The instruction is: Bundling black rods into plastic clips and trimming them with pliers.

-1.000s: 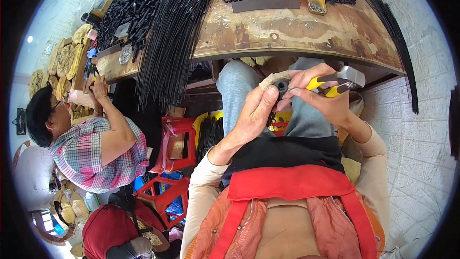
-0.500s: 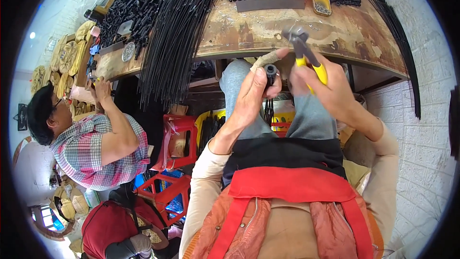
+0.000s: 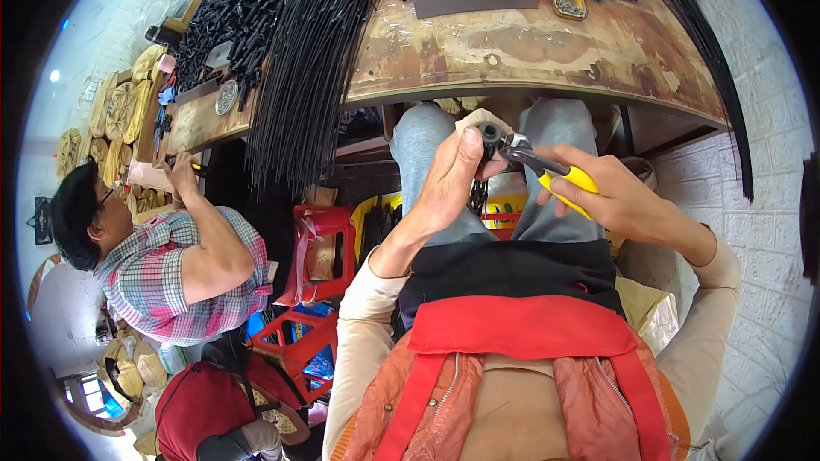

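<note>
The left hand (image 3: 450, 175) clasps a black hollow cylinder (image 3: 490, 142); the right hand (image 3: 605, 192) grips yellow-handled metal pliers (image 3: 537, 161) (head just beside the cylinder).

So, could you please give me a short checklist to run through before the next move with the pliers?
1. Black tube held by the left hand: ok, open end facing up.
2. Pliers held by the right hand: ok, gripped by the yellow handles.
3. Pliers' head near the tube: ok, just right of its open end.
4. Left fingers well clear of the pliers' head: not ok, the wrapped finger looks close.
5. Jaws closed on something: cannot tell, too small.
</note>
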`<state>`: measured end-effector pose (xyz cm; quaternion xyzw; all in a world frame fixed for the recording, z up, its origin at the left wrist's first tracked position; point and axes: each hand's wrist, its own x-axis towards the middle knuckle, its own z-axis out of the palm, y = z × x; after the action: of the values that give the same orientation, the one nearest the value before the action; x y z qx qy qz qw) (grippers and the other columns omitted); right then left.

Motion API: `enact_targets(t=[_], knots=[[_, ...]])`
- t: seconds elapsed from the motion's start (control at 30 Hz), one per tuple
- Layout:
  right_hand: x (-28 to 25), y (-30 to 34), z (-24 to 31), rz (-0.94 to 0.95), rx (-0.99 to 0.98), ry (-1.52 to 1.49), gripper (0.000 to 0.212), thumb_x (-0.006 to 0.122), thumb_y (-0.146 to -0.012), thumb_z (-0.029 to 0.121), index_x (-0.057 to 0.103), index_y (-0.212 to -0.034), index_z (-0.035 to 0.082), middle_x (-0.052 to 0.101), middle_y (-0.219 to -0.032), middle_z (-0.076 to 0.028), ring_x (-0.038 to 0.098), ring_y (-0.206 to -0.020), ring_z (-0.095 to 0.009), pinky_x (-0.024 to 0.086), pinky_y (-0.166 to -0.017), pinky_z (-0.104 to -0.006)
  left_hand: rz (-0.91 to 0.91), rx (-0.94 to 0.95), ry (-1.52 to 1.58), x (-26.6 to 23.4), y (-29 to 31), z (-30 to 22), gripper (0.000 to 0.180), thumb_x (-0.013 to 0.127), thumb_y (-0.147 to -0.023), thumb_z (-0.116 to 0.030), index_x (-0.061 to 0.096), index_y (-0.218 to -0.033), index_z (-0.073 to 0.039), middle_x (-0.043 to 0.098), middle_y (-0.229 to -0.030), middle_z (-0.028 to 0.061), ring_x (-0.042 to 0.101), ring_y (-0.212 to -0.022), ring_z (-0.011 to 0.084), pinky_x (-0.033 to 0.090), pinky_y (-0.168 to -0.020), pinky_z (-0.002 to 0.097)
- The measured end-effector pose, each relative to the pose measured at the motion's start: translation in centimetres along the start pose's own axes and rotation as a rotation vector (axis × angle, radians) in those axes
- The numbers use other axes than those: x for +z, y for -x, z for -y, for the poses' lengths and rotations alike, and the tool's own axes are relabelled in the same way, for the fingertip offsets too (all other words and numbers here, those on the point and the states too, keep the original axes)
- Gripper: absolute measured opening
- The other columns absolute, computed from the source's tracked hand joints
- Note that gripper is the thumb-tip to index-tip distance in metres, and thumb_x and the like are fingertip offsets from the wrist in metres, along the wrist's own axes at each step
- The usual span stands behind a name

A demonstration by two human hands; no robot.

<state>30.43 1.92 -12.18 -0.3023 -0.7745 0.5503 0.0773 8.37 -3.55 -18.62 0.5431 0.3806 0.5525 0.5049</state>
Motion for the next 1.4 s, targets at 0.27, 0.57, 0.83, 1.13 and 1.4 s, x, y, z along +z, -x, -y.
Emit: enact_targets(t=[0.27,0.57,0.83,1.13,1.4], knots=[[-2.5,0.3,2.5,0.175,0.076,0.102,0.035,0.048,-0.100,0.027,0.049,-0.129,0.006,0.062,-0.074,-0.006,0.060,-0.069,-0.014,0.046,-0.063,-0.0293,0.115,-0.005,-0.026,-0.5,0.4,0.2,0.057,0.027,-0.103,-0.053,0.051,-0.109,-0.002,0.044,-0.074,-0.0016,0.034,-0.066,0.0076,0.028,-0.060,0.0234],[-1.8,0.1,1.8,0.395,0.428,-0.392,0.038,0.042,-0.103,0.032,0.057,-0.085,0.002,0.056,-0.065,-0.005,0.054,-0.048,-0.011,0.044,-0.051,-0.0243,0.027,-0.030,0.015,0.0,1.4,0.2,0.053,0.034,-0.103,-0.048,0.055,-0.111,0.000,0.051,-0.078,-0.0015,0.041,-0.071,0.0046,0.033,-0.061,0.0198],[-1.9,2.2,2.5,0.115,0.116,0.003,0.028,0.048,-0.100,0.024,0.053,-0.115,0.001,0.055,-0.066,-0.003,0.053,-0.056,-0.011,0.043,-0.053,-0.0266,0.114,0.021,0.073,0.7,0.6,-0.6,0.053,0.035,-0.103,-0.049,0.053,-0.109,0.000,0.042,-0.076,-0.0027,0.037,-0.068,0.0070,0.031,-0.061,0.0223],[-2.2,0.9,2.5,0.141,0.143,0.118,0.040,0.055,-0.097,0.027,0.050,-0.130,0.005,0.052,-0.066,-0.005,0.049,-0.054,-0.012,0.043,-0.053,-0.0292,0.078,-0.010,-0.208,0.2,1.3,-1.2,0.056,0.028,-0.103,-0.051,0.056,-0.115,-0.004,0.046,-0.071,-0.0026,0.040,-0.064,0.0079,0.033,-0.058,0.0244],[-21.0,-1.2,-21.3,-0.584,-0.047,0.981,0.036,0.039,-0.100,0.027,0.061,-0.104,-0.001,0.064,-0.088,-0.022,0.061,-0.082,-0.036,0.047,-0.076,-0.0437,-0.828,0.600,-0.837,-17.4,3.1,-23.1,0.041,0.043,-0.103,-0.032,0.053,-0.121,0.003,0.053,-0.077,-0.0001,0.050,-0.066,0.0158,0.044,-0.057,0.0277]])
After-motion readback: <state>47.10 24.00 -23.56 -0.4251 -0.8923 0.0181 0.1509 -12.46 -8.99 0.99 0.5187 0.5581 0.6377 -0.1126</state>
